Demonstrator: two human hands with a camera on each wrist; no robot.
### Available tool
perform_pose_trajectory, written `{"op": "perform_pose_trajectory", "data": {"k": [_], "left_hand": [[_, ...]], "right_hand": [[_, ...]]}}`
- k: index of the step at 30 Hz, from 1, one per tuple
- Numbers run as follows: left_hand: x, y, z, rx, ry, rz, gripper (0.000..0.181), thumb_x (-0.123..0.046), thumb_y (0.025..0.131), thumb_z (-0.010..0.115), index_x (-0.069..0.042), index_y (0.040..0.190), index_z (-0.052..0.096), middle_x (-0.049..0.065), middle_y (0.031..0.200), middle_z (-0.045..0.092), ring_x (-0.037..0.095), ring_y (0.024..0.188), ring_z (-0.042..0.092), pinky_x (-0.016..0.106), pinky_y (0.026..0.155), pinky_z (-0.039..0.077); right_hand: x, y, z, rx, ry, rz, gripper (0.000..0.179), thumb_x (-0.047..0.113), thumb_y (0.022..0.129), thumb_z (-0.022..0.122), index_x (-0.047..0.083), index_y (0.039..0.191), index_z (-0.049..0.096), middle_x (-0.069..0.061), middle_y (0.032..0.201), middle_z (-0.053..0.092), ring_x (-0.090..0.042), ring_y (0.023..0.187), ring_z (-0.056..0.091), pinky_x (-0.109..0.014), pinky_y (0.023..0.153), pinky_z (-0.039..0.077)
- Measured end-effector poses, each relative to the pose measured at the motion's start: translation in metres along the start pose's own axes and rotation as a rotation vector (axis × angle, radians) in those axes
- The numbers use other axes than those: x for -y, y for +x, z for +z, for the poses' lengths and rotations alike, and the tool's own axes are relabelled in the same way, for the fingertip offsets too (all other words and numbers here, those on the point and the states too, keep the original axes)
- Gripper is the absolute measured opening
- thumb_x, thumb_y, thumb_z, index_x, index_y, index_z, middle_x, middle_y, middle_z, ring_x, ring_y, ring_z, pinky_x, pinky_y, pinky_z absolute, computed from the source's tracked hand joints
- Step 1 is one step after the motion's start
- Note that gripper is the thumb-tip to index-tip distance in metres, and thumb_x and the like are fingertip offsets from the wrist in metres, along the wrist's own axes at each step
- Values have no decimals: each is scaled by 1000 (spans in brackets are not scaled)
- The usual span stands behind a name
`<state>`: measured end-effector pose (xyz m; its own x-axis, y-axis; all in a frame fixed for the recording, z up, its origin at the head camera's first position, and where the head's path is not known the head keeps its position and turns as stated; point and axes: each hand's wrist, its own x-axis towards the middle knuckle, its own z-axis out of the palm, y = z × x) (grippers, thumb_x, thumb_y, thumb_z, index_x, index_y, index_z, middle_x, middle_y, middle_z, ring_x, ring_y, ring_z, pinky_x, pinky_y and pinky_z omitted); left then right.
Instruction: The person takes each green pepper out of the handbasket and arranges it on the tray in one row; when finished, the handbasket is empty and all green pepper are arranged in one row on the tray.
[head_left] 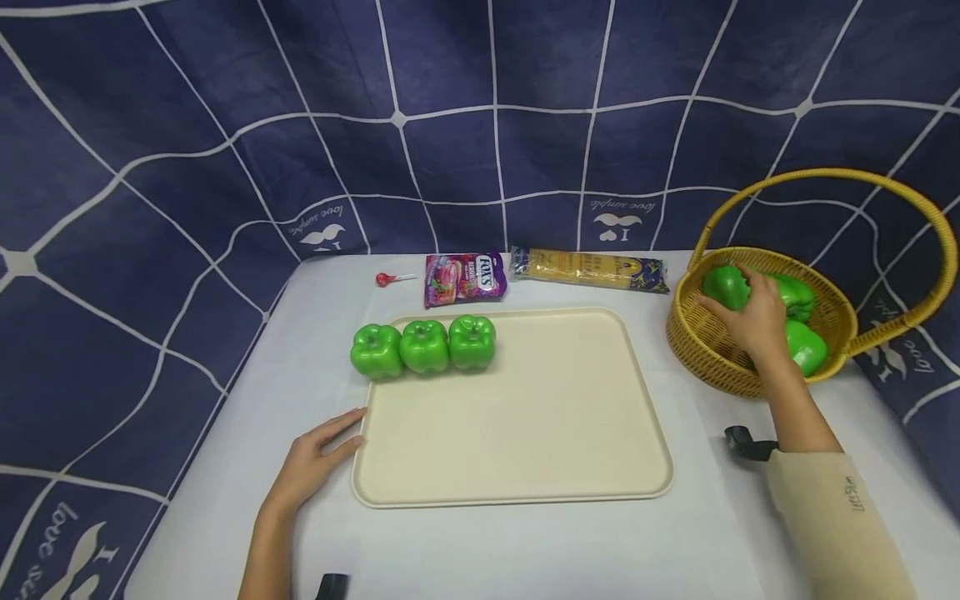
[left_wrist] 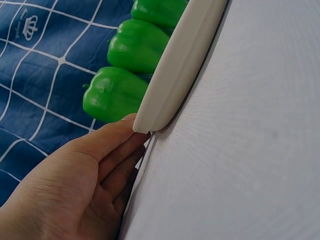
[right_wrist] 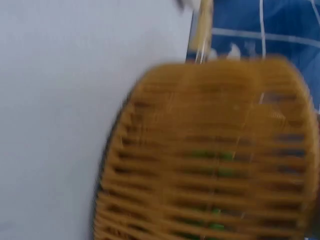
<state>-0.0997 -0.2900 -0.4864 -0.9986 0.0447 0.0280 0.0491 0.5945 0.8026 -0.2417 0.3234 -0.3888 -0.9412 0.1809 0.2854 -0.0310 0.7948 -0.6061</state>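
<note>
My right hand reaches into the wicker basket at the right, its thumb and fingers around a green bell pepper. Two more green peppers lie in the basket, one behind the hand and one beside the wrist. In the right wrist view the blurred basket wall hides the hand. My left hand touches the left rim of the cream tray with extended fingertips. Three green peppers stand in a row along the tray's far left corner.
Behind the tray lie a red lollipop, a purple candy bag and a pack of pasta. The basket's tall arched handle rises over the right side. A dark blue checked cloth hangs behind the white table.
</note>
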Motion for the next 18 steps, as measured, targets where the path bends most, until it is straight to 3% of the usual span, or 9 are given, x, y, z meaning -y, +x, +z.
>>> {"op": "perform_pose_trajectory", "data": {"k": [4, 9, 18], "left_hand": [[0, 0, -1, -2, -7, 14, 46, -39, 85, 65, -21, 127, 57, 3, 132, 52, 30, 126, 42, 54, 104, 30], [0, 0, -1, -2, -7, 12, 46, -39, 85, 65, -22, 127, 57, 2, 132, 52, 30, 126, 42, 53, 104, 30], [0, -1, -1, -7, -5, 23, 44, -38, 85, 65, -22, 126, 58, 1, 131, 53, 29, 125, 43, 53, 104, 31]], "right_hand": [[-16, 15, -6, -8, -52, 26, 82, 32, 86, 66, -4, 143, 21, -35, 133, 29, -52, 123, 25, -65, 99, 22], [-32, 31, -8, 52, -95, 25, 85, 34, 87, 65, -3, 144, 16, -38, 137, 24, -53, 127, 19, -63, 103, 18], [-49, 50, -6, 145, -191, 18, 83, 45, 89, 56, 0, 145, 15, -46, 127, 29, -63, 120, 19, -68, 100, 16]]}}
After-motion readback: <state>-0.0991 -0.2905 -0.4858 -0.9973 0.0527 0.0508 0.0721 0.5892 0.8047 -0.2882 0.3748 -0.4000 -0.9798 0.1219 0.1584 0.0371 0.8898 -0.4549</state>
